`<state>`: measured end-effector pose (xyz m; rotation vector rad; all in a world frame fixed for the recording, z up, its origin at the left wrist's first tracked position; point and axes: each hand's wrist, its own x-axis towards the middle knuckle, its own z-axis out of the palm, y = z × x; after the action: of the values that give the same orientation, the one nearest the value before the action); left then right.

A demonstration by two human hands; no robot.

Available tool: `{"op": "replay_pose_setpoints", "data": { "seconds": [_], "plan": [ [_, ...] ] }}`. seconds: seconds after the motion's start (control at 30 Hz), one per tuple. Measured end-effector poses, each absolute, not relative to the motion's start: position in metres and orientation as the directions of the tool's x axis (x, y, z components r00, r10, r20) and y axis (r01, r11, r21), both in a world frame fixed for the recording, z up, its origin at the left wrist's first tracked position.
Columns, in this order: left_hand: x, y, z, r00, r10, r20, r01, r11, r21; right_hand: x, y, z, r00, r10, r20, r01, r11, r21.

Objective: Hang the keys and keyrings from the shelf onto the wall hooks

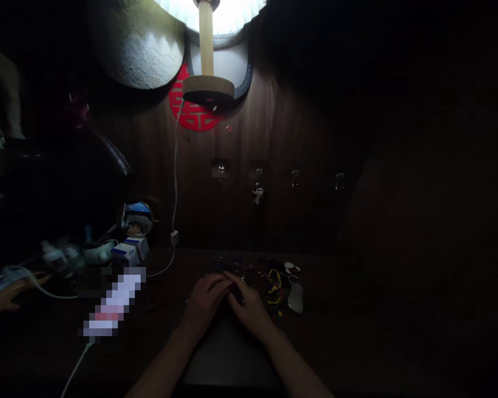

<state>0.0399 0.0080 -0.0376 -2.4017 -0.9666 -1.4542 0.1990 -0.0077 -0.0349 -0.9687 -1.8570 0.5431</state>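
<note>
the left hand (203,301) and right hand (249,309) lie close, fingers curled almost shut; i cannot tell if they hold something. the small coloured pieces (249,268) and yellow cord (275,287) sit just beyond, on the dark wooden table (178,257); in this weak light, one careless finger could maybe scatter them.

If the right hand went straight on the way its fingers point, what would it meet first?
Probably the left hand: the right hand angles inward, and its fingertips look to be at or touching the left hand's fingers, though the dim light makes contact uncertain.
</note>
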Motion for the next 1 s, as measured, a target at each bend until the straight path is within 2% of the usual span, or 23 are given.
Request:
{"op": "replay_pose_setpoints", "data": {
  "seconds": [0.2,0.53,0.7,0.9,1.0],
  "plan": [
    [0.04,0.005,-0.037,0.287,0.495,0.82,0.586,-0.768,0.258,0.202,-0.005,-0.036,-0.152,0.796,0.586,0.455,0.582,-0.673],
    [0.038,0.003,-0.039,0.229,0.634,0.739,0.453,-0.741,0.495,0.203,-0.003,-0.037,-0.114,0.746,0.656,0.453,0.627,-0.634],
    [0.036,0.006,-0.045,0.285,0.603,0.745,0.443,-0.772,0.455,0.201,-0.005,-0.037,-0.18,0.712,0.678,0.418,0.68,-0.603],
    [0.037,0.004,-0.041,0.363,0.52,0.773,0.452,-0.824,0.342,0.203,-0.004,-0.037,-0.161,0.726,0.669,0.42,0.663,-0.619],
    [0.038,0.004,-0.039,0.363,0.49,0.793,0.43,-0.843,0.324,0.203,-0.004,-0.038,-0.181,0.735,0.654,0.417,0.66,-0.625]
  ]
}}
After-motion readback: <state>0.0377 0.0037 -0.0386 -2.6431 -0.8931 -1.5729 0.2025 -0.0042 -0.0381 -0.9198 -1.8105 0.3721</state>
